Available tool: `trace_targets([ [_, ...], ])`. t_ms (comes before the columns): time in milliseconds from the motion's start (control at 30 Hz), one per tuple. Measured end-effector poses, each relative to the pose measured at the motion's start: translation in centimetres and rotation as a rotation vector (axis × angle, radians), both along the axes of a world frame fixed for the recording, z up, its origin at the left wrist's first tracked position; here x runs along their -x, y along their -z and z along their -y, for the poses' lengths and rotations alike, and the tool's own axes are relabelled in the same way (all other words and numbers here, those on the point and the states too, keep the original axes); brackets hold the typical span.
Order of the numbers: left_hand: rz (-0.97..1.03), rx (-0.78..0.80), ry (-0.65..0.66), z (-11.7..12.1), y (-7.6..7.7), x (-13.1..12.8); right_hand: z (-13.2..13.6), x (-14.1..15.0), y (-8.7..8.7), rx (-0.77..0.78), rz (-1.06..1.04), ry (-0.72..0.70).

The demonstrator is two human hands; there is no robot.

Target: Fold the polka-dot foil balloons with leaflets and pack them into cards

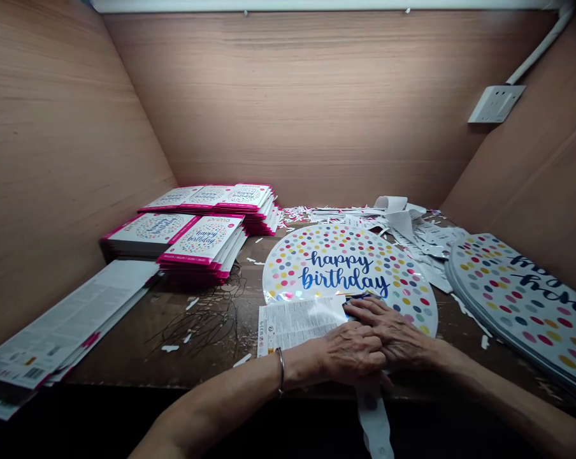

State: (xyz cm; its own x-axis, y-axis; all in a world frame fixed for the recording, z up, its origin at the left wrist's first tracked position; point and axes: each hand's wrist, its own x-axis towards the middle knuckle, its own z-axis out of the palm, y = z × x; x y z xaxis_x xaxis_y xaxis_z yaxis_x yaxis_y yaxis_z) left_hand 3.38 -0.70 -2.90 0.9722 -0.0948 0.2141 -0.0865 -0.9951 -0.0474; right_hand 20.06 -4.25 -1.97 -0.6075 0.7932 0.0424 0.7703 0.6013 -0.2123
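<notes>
A white printed card sleeve (pixel 292 325) lies at the table's front edge, over the lower part of a round dotted "happy birthday" foil balloon (pixel 345 255). My left hand (pixel 352 349) rests on the sleeve's right part, its fingers curled closed; what they pinch is hidden. My right hand (pixel 393 328) overlaps it, fingers stretched out over the sleeve's right end, beside a small dark folded piece (pixel 364 295). A white paper strip with round marks (pixel 374 414) hangs over the edge below both hands. Its upper end is hidden under them.
Pink-edged card packs (pixel 204 239) stand in stacks at left. Flat printed sleeves (pixel 72 325) lie nearer me. More dotted flat balloons (pixel 522 299) are piled at right. White paper scraps (pixel 417 233) lie behind. Wooden panels (pixel 288 102) enclose the table, with a socket (pixel 497 104) at right.
</notes>
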Motion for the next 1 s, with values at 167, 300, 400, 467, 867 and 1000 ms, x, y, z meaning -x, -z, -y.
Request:
trace_targets([
  [167, -0.049, 0.071, 0.059, -1.3, -1.4, 1.0, 0.4, 2.2, 1.7, -0.008, -0.064, 0.199],
  [300, -0.034, 0.075, -0.255, -4.0, -3.2, 5.8, 0.7, 2.6, 2.3, -0.113, -0.096, 0.371],
  [400, -0.107, 0.089, -0.693, -5.2, -2.8, 10.6, 0.5, 2.4, 1.2, -0.098, -0.101, 0.368],
  [467, -0.208, 0.131, -0.845, -5.4, -1.8, 12.8, 0.3, 2.0, 0.0, -0.025, -0.112, 0.182],
  [867, -0.274, 0.293, -0.77, -5.7, -0.5, 14.1, -0.6, 4.3, -1.3, 0.058, -0.125, -0.107],
  [1000, -0.263, 0.354, -0.75, -5.8, -0.7, 14.4, -3.1, 6.1, 0.9, -0.04, -0.123, -0.1],
])
